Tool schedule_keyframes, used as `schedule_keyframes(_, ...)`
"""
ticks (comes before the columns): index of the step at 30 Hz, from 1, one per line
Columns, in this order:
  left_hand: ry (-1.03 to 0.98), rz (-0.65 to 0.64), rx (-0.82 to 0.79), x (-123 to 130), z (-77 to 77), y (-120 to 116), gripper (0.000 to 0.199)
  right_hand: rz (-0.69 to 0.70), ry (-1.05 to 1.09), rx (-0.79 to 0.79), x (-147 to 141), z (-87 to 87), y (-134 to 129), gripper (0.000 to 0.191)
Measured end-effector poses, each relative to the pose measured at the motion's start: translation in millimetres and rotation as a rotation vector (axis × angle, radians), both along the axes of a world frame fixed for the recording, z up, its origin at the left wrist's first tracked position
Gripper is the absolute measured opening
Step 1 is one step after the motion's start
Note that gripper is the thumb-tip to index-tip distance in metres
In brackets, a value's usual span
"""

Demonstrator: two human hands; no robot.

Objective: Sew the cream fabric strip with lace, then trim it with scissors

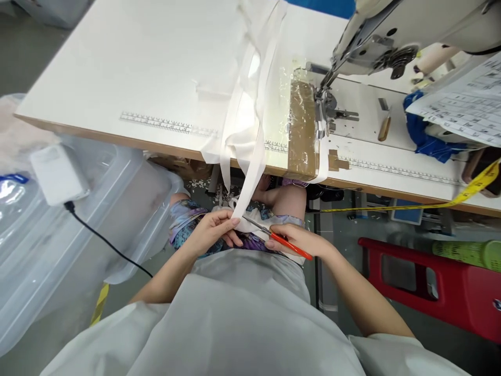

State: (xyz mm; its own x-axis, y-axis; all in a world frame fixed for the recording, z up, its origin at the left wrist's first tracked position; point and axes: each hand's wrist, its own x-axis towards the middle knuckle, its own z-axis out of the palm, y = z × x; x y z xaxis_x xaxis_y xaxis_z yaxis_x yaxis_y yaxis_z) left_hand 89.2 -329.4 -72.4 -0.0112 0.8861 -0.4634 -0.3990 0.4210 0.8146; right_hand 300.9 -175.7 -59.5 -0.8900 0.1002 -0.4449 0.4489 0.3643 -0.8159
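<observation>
My left hand [213, 230] pinches the lower end of a white fabric strip [252, 175] between thumb and fingers, just above my lap. From there the strip runs up over the table edge, where more white strips lie in a loose bundle [246, 104]. In my right hand [297, 239] is a pair of scissors [284, 242] with red handles. Their metal blades point left, close to the strip beside my left fingertips. Whether the blades touch the fabric I cannot tell. Some white fabric lies on my lap beneath the scissors.
A sewing machine [376, 52] stands on the white table [156, 68], with a brown taped block [303, 130] by its needle. A yellow tape measure [465, 196] hangs at the right, above a red stool [450, 287]. Clear plastic bins [117, 209] and a white adapter [58, 174] are left.
</observation>
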Motion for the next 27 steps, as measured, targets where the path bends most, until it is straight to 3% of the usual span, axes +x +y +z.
schedule_keyframes(8, -0.003, 0.000, -0.032, -3, 3.8, 0, 0.052, 0.063, 0.003, 0.055, -15, -4.1, 8, 0.063)
schedule_keyframes(18, 0.035, -0.005, -0.023, -4, 2.8, 1, 0.050, 0.028, 0.005, 0.416, -16, 6.2, 1, 0.063)
schedule_keyframes(27, 0.030, -0.012, -0.018, -4, 2.4, 2, 0.048, -0.020, 0.051, 0.446, -15, 5.1, 0, 0.064)
